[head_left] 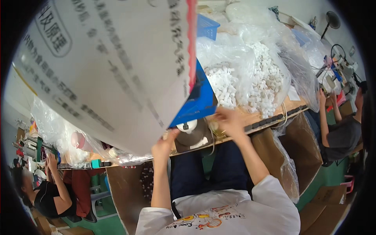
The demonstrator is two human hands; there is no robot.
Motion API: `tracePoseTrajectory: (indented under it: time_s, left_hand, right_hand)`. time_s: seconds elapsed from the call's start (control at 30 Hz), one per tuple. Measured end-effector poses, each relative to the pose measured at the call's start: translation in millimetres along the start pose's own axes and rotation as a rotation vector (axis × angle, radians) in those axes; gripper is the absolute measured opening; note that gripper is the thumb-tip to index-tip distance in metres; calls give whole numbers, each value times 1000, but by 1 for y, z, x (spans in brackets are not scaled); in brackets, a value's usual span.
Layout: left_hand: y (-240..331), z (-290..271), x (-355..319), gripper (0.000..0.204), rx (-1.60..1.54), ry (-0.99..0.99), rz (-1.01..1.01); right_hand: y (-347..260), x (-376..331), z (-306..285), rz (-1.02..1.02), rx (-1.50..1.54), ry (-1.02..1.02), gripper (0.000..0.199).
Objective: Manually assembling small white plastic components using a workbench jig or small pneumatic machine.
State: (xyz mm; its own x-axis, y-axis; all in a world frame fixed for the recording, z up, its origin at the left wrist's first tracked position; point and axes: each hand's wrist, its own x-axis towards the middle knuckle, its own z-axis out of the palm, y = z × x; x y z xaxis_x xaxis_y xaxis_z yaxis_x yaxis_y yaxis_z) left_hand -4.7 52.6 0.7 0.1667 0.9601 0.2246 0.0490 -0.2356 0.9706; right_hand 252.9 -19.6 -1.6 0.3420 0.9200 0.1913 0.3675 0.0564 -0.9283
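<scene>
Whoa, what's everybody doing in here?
Someone at a bench has the left hand and right hand on either side of a white round part, beside blue equipment. What they hold is unclear. Small white pieces lie heaped in clear plastic beyond. A printed sheet hides much of the left. Other people work on both sides.

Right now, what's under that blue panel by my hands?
Below the blue panel, a white round part with a dark centre shows; anything deeper beneath, or behind the printed white sheet, is covered.
</scene>
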Motion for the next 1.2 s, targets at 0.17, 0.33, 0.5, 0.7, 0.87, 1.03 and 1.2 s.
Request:
tracePoseTrajectory:
  time_s: [0.17, 0.33, 0.5, 0.7, 0.87, 1.03, 1.2]
  left_hand:
    - [30, 34, -11, 28, 353, -175, -28]
    - [20, 29, -10, 25, 446, -139, 379]
    - [2, 19, -4, 27, 349, -239, 326]
    - [18, 40, -21, 29, 324, -152, 191]
    - [19, 62, -36, 25, 253, 112, 84]
    - [10, 61, -34, 20, 299, 173, 226]
    - [5, 59, -34, 18, 337, 143, 321]
  right_hand:
    - [42, -16, -120, -138, -885, 345, 16]
    - [60, -14, -128, -172, -691, 282, 14]
    - [15, -16, -70, -199, -231, 215, 11]
    - [4, -13, -20, -419, -483, 53, 10]
    - [-61, -25, 29, -216, 171, 83, 15]
    - [-58, -14, 50, -702, -200, -5, 24]
    - [-51, -18, 55, -814, -252, 12, 29]
